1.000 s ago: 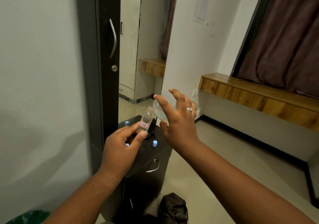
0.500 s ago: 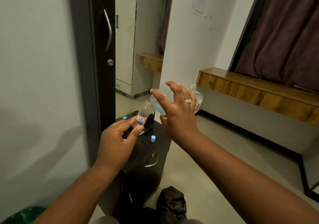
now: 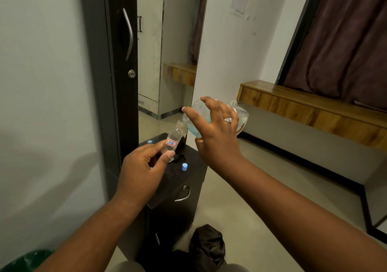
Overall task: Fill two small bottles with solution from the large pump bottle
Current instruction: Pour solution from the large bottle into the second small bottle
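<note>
Tilting further since before — large bottle (image 3: pixel 240 121) over small bottle (image 3: pixel 173 137).

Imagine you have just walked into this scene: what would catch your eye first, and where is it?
First, the two hands meeting mid-frame: the right hand tips a large clear bottle holding blue liquid, its mouth against the neck of a small labelled bottle pinched in the left hand. Below them, a blue cap stands on the dark cabinet. At upper right, a dark curtain hangs above a wooden ledge.
</note>
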